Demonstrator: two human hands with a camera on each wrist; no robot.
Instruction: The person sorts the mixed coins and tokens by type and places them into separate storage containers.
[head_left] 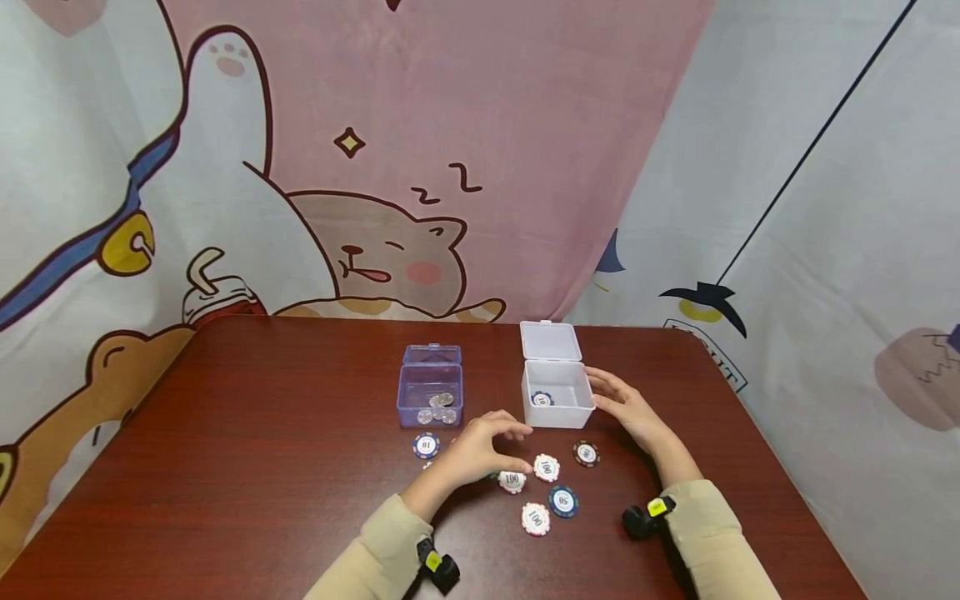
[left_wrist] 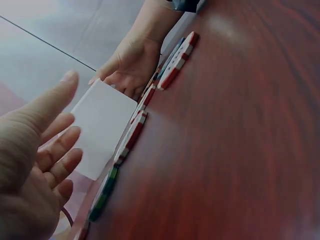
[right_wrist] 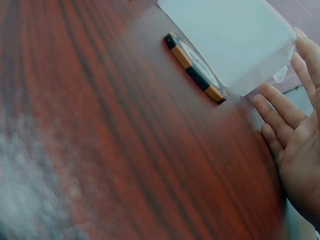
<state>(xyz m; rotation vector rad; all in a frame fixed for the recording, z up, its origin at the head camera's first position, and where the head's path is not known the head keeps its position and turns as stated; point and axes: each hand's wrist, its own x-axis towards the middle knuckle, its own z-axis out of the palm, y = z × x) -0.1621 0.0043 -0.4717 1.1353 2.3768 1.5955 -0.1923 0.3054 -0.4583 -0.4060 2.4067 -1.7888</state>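
Beige sleeves with small black wrist cameras frame the bottom of the head view, and from them both hands reach over a dark red-brown wooden surface. Closest in lie a red-and-white round poker chip marked 100 and a blue-and-white chip marked 50 just beside it. Farther on, the left hand hovers low over another red-and-white 100 chip, its fingers loosely bent and spread, gripping nothing; whether the fingertips touch that chip cannot be told. A third red-and-white chip sits just to the right of that hand, a black-and-orange chip a little beyond it, and a blue-and-white chip marked 10 lies to the hand's left. The right hand rests against the right side of a small translucent white plastic box, its fingers straight and relaxed along the wall rather than curled round it. That box stands with its hinged lid raised at the back and holds one blue chip on its floor. Well to its left stands a clear blue plastic box, lid open too, with several silver coins inside. Behind the surface hangs a pink and white cartoon cat curtain.
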